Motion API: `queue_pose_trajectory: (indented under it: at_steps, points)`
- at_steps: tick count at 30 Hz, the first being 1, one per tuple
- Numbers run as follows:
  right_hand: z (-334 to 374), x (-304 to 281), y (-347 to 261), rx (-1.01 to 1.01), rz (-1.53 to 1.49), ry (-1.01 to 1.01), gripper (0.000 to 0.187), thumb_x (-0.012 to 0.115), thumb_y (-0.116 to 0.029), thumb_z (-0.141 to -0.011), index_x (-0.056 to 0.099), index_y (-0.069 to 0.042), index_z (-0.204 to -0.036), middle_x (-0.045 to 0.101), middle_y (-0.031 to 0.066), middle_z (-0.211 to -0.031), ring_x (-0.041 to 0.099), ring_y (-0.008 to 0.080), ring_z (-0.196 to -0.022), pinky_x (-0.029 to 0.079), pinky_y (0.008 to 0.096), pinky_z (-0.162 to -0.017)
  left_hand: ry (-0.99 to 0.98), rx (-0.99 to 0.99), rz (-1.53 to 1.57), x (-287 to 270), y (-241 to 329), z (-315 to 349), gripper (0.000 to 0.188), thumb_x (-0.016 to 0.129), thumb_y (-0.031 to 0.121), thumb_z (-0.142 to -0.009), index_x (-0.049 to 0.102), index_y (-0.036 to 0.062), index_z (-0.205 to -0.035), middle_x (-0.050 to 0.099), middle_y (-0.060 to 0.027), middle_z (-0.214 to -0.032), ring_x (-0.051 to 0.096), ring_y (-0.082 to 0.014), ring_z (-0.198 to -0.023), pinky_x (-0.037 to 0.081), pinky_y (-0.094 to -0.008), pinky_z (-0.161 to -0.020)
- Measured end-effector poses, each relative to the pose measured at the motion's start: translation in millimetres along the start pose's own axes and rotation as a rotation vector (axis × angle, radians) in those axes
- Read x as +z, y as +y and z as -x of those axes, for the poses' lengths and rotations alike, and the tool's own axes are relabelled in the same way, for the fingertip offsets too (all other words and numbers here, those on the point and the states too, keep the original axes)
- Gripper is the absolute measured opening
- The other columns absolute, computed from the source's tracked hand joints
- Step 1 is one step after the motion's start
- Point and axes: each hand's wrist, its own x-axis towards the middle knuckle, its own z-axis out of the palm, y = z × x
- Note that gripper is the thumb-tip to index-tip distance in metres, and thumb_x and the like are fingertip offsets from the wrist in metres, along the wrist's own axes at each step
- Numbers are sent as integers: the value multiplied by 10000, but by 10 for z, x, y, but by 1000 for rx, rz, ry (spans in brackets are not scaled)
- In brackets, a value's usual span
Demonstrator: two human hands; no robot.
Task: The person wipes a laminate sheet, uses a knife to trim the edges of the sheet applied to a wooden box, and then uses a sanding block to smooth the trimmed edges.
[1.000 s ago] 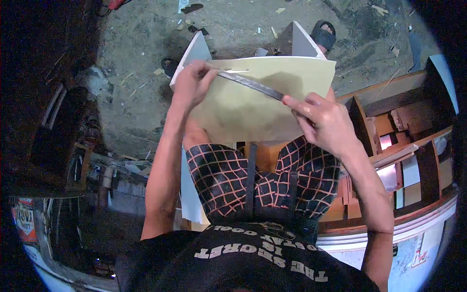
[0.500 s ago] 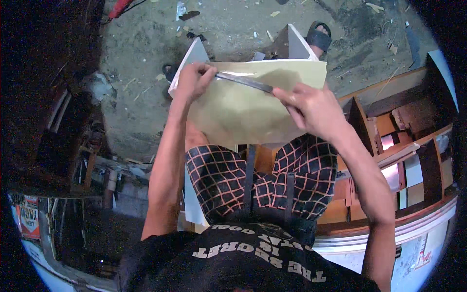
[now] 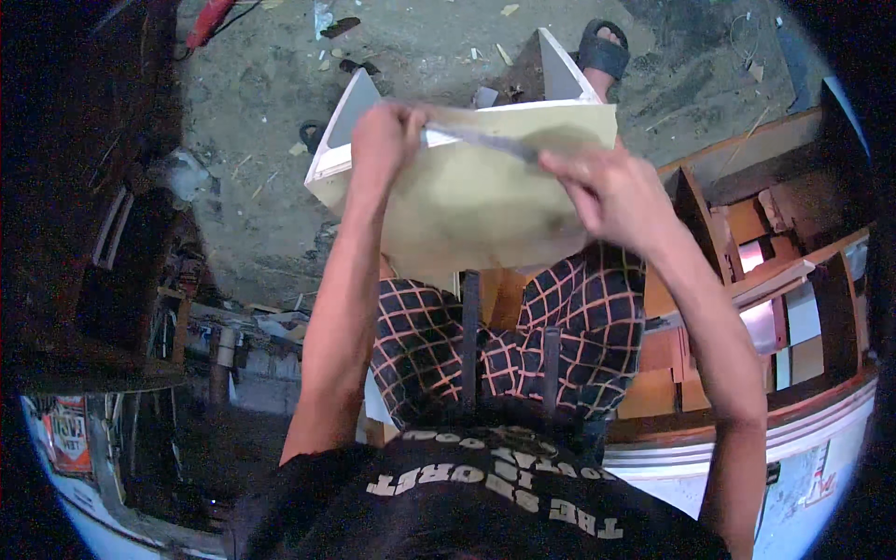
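Both my hands grip a long flat grey metal file point(image 3: 495, 144), blurred by motion, which slants across the top edge of a pale cream panel point(image 3: 467, 205). Closed fingers of my left hand point(image 3: 381, 145) hold its far left end. My right hand point(image 3: 616, 191) wraps round the near right end, its thumb and forefinger along the bar. The panel is the face of a white box-like piece point(image 3: 338, 161) standing between my legs, with upright side boards pointing away from me. Part of the piece's edge is hidden behind my left hand.
A wooden frame with open compartments point(image 3: 737, 280) lies at my right. Scraps and chips litter the concrete floor point(image 3: 252, 112). A red tool point(image 3: 209, 22) with a cord lies at the far left. My sandalled foot point(image 3: 605, 51) stands beyond the piece.
The left hand and the file's far end have shifted right along the edge, and the right hand slightly right. The white piece appears a little farther left and up in view.
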Motion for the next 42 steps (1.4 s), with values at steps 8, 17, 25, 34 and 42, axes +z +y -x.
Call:
queue_pose_trajectory:
  at_steps: [8, 17, 25, 34, 42]
  points:
    - [275, -201, 41, -22, 47, -67, 413, 651, -88, -809, 682, -193, -1207, 652, 112, -875, 666, 305, -730, 566, 422, -624, -4, -68, -23, 17, 438, 295, 272, 707, 288, -847, 742, 19, -859, 682, -220, -792, 677, -378, -760, 516, -451, -709]
    - [258, -221, 183, -36, -4, 6, 478, 657, -25, -789, 680, -227, -1222, 640, 108, -844, 662, 323, -704, 553, 410, -616, -15, -110, -46, 158, 458, 164, 226, 694, 235, -844, 743, 14, -838, 684, -224, -810, 669, -413, -789, 522, -476, -719]
    - [165, -235, 507, -8, 46, -69, 482, 666, -40, -784, 684, -234, -1225, 633, 111, -822, 665, 316, -714, 551, 399, -624, -59, -79, -81, 303, 585, -25, 325, 673, 313, -885, 722, -8, -872, 675, -238, -806, 664, -400, -758, 513, -441, -701]
    - [297, -287, 774, 35, 40, 32, 344, 685, -111, -791, 730, -199, -1120, 648, 97, -823, 674, 327, -725, 555, 433, -621, 9, 15, -69, 524, 810, -127, 292, 698, 260, -864, 703, -24, -796, 644, -262, -806, 635, -439, -786, 494, -497, -718]
    - [355, -413, 893, 82, -104, 80, 282, 672, -129, -805, 751, -157, -1074, 681, 121, -862, 681, 345, -790, 561, 435, -713, -35, 34, -34, 548, 954, -99, 316, 673, 269, -877, 697, -37, -802, 648, -254, -745, 657, -406, -733, 504, -465, -684]
